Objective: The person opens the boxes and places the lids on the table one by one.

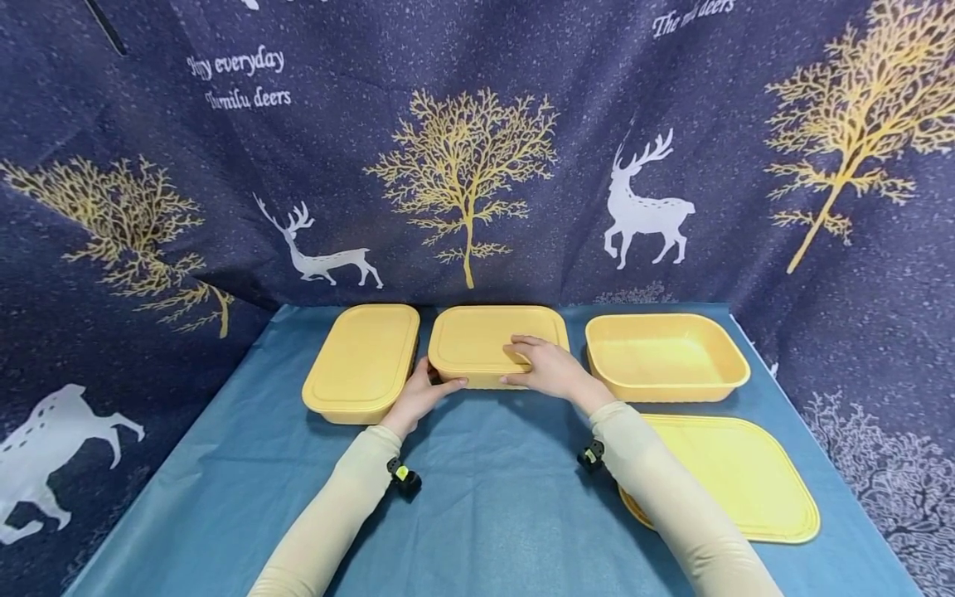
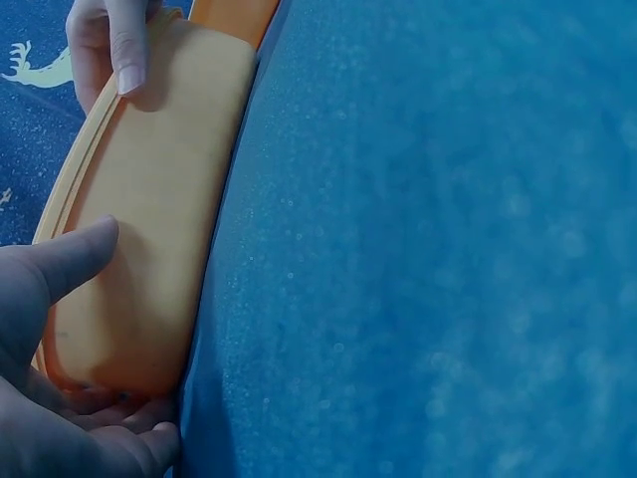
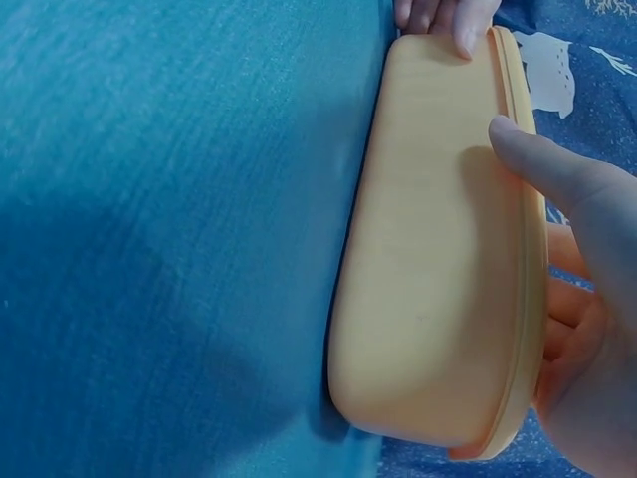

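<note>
A yellow lidded food container [image 1: 488,336] stands at the back middle of the blue-covered table. At its left end, my left hand [image 1: 421,396] grips the corner, thumb on the front wall and fingers round the side, low down in the left wrist view. My right hand [image 1: 548,366] holds the container's right part, fingers over the lid and thumb at the front, just below the rim. The right wrist view shows the container's front wall [image 3: 428,239] and that right thumb near the lid's edge. The lid lies on the container all along the visible front.
A second lidded yellow container [image 1: 363,356] stands at the left, close to my left hand. To the right is an open yellow container [image 1: 664,356] with nothing inside. A loose yellow lid [image 1: 734,477] lies in front of it, partly behind my right forearm. Patterned dark cloth [image 1: 507,50] hangs behind.
</note>
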Motion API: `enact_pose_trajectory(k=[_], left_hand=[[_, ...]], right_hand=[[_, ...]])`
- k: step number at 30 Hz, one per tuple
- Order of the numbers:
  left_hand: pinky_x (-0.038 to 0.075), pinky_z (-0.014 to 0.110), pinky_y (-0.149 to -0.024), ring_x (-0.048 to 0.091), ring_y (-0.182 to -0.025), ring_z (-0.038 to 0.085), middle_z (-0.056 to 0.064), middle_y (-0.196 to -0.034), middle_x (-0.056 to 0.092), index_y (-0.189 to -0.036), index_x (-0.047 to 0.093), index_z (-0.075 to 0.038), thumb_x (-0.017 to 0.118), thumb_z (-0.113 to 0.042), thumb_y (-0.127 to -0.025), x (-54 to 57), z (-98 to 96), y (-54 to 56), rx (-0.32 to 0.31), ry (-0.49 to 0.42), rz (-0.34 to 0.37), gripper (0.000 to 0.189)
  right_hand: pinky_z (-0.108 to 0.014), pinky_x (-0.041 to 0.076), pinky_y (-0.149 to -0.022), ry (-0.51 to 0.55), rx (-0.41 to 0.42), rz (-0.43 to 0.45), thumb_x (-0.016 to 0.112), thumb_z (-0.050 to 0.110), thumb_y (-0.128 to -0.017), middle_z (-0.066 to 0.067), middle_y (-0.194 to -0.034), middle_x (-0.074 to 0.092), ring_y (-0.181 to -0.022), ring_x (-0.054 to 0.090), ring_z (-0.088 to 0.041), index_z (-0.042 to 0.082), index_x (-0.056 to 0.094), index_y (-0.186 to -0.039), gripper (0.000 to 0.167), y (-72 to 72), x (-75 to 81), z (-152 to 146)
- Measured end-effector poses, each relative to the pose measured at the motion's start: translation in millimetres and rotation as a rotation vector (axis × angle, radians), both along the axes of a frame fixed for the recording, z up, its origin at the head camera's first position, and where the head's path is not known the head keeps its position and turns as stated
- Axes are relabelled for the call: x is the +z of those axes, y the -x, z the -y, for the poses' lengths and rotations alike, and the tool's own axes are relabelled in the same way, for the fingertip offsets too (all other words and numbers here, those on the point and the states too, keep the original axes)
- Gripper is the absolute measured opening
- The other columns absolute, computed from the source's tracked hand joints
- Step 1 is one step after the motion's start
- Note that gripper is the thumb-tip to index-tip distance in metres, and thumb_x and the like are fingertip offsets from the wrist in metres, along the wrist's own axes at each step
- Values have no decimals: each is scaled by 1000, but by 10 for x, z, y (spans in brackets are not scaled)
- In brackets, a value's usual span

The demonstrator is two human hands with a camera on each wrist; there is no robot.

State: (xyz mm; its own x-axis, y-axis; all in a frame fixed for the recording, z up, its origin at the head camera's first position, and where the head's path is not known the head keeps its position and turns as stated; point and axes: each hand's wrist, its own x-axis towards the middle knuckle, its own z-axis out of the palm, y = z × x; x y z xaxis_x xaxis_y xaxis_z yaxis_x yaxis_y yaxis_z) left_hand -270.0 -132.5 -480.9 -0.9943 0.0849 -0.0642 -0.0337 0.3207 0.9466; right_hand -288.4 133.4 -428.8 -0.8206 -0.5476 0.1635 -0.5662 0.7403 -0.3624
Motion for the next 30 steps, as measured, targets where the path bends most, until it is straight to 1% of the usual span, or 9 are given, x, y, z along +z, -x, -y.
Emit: enact_pose_trajectory(k=[5, 11, 17, 21, 26, 30], left_hand=[[49, 49, -97, 48, -130, 33, 18, -142, 47, -149, 34, -7, 79, -31, -89, 0, 2, 15, -8, 0, -3, 80], [48, 49, -98, 46, -132, 33, 17, -143, 46, -150, 33, -8, 80, -35, -88, 10, 15, 25, -6, 9, 9, 83], [46, 51, -101, 43, -136, 34, 17, -147, 44, -153, 30, -8, 81, -34, -88, 10, 20, 34, -9, -6, 10, 86], [46, 51, -101, 42, -137, 34, 17, -149, 42, -154, 28, -8, 81, -34, -88, 7, 19, 35, -9, -10, 14, 88], [46, 51, -102, 43, -137, 34, 17, -149, 43, -153, 30, -7, 80, -34, -88, 11, 14, 33, -2, -7, 9, 87], [43, 51, -105, 44, -136, 33, 18, -147, 45, -150, 32, -6, 80, -33, -88, 4, 17, 11, -1, -9, 14, 83]], right_hand=[[-50, 40, -109, 3, 7, 9, 71, 49, -92, -18, -150, 48, -137, 47, -35, 5, 58, -142, 68, 14, 26, -11], [-49, 39, -111, 28, 7, 10, 69, 51, -93, -17, -149, 50, -137, 47, -34, 6, 58, -142, 67, 39, 82, -22], [-49, 39, -111, 39, 8, 11, 68, 50, -94, -17, -149, 50, -137, 47, -34, 6, 58, -142, 66, 32, 121, -20], [-48, 40, -110, 13, 8, -8, 64, 52, -96, -16, -149, 50, -137, 48, -33, 7, 57, -143, 65, 19, 139, -16], [-48, 41, -109, -18, -2, -55, 60, 54, -98, -13, -148, 52, -134, 51, -31, 9, 58, -143, 64, 11, 171, -7], [-49, 41, -109, -13, 3, -52, 59, 53, -99, -14, -148, 52, -134, 51, -32, 9, 58, -143, 62, 10, 177, -4]])
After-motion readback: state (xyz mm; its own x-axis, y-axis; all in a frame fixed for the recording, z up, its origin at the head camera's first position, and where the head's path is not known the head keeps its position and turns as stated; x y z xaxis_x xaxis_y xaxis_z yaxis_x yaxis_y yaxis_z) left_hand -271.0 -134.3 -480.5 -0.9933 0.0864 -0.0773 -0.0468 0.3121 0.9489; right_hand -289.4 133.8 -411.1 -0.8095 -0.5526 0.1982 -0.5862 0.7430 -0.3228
